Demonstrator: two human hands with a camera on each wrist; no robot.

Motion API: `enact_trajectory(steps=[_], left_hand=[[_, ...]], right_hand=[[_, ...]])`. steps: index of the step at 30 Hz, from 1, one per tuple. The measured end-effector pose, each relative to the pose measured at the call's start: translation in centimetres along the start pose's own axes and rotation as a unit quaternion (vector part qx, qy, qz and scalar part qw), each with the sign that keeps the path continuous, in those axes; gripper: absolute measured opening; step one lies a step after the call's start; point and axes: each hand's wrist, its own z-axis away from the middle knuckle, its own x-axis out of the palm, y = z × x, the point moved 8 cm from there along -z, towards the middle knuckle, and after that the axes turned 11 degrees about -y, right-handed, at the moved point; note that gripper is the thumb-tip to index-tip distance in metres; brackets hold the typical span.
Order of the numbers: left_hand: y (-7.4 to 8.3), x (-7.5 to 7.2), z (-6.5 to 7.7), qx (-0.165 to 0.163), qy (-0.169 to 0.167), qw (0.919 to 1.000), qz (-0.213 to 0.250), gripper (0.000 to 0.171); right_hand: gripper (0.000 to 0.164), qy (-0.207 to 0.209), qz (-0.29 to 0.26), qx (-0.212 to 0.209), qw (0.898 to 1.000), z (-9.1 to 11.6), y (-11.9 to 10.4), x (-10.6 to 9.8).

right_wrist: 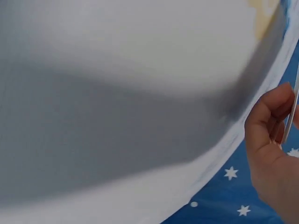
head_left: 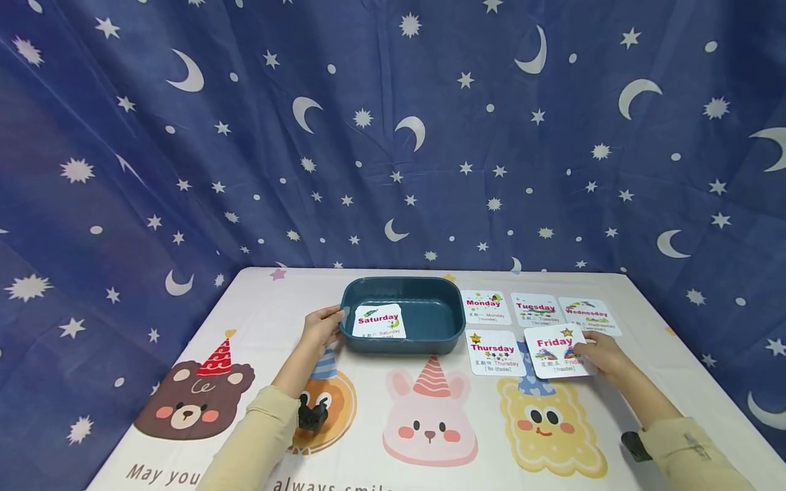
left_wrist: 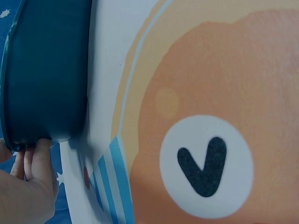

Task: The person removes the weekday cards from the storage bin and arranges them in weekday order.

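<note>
My left hand (head_left: 322,328) grips the left end of a dark teal rectangular basin (head_left: 402,346). In the left wrist view, its fingers (left_wrist: 43,156) lie against the basin's outer wall, with the thumb at the rim. A Saturday card (head_left: 378,321) lies inside at the left. My right hand (head_left: 603,352) pinches the right edge of a Friday card (head_left: 549,351), printed side up. In the right wrist view that card (right_wrist: 291,114) shows only as a thin white edge between thumb and fingers. Left of it lies a Thursday card (head_left: 495,353).
Behind these, a Monday card (head_left: 485,308), a Tuesday card (head_left: 535,310) and a Wednesday card (head_left: 587,314) lie in a row right of the basin. A white cloth with cartoon prints covers the table (head_left: 362,436). A blue star-and-moon curtain (head_left: 393,136) hangs behind it.
</note>
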Motion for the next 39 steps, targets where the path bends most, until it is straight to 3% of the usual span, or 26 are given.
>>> enact_trajectory(steps=[14, 21, 32, 39], left_hand=[[-0.1, 0.3, 0.4, 0.003, -0.005, 0.9999, 0.012, 0.041], [0.1, -0.1, 0.3, 0.003, 0.001, 1.0000, 0.005, 0.042], [-0.1, 0.0, 0.3, 0.004, 0.001, 1.0000, 0.001, 0.042], [0.2, 0.1, 0.4, 0.012, 0.002, 0.9999, 0.004, 0.042]], right_hand=[[0.067, 0.007, -0.034, 0.029, 0.999, -1.0, 2.0, -0.2], [0.060, 0.035, -0.030, 0.008, 0.999, -1.5, 1.7, 0.2], [0.049, 0.100, 0.084, -0.014, 0.991, -1.4, 1.3, 0.5], [0.044, 0.107, 0.170, 0.023, 0.979, -1.3, 0.3, 0.5]])
